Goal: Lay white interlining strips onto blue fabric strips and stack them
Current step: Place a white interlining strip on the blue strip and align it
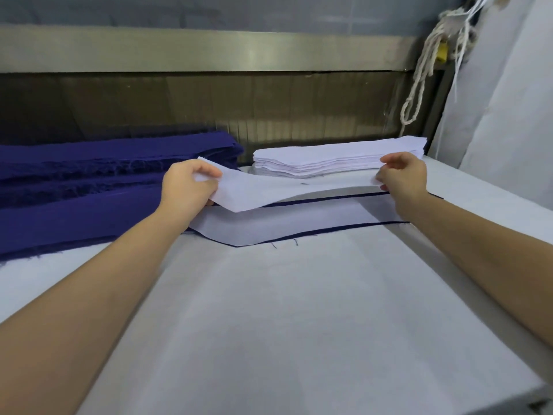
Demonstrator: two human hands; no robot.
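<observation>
At the far left lies a blue fabric pile (pixel 89 187). Beside it the left hand (pixel 187 187) pinches one end of a white strip (pixel 284 190), which hangs above the stack (pixel 284 226) on the surface (pixel 299 310), near the far white pile (pixel 338 158). The right hand (pixel 404 178) pinches the other end. The step seems to be laying; next it must come down flat, with edges matched.

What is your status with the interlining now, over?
Left hand and right hand each pinch one end of a white interlining strip, held off the table. White-topped blue strip lies below. Nothing in the way.
</observation>
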